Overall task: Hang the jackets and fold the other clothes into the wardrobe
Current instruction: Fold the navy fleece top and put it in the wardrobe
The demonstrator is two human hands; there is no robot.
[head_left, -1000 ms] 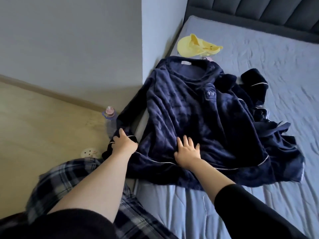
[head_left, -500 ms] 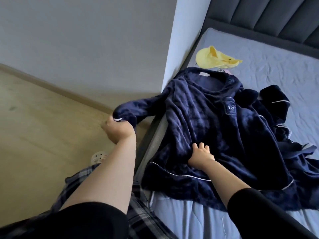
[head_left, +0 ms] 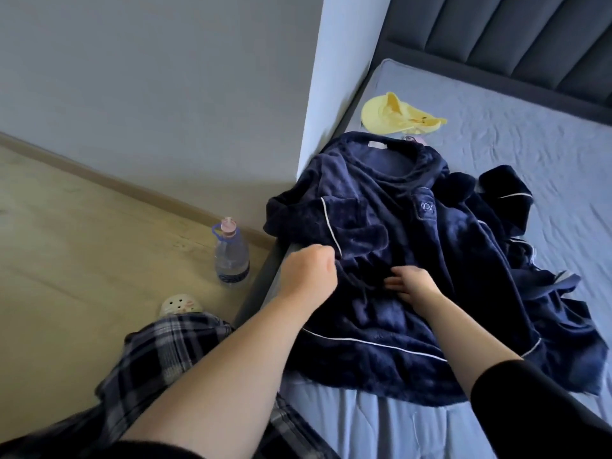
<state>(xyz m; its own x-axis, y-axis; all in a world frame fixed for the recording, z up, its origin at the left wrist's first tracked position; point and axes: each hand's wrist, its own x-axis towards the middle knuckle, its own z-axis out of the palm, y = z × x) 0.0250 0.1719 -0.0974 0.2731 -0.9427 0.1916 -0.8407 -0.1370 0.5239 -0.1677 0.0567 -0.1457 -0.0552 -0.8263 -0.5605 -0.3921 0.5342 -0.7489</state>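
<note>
Left hand (head_left: 309,271): I'm seeing it curling around the sleeve (head_left: 326,223), mid-frame.
Right hand (head_left: 414,286): fingers straight, lying flat on the top (head_left: 440,276).

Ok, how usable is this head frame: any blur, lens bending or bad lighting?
Head view: the left hand is slightly smeared by motion, the right hand sharper; wide-angle bending curves the skirting board and headboard; light is soft and dim, no glare; the navy pyjama top loses fold detail in its darkest parts.
</note>
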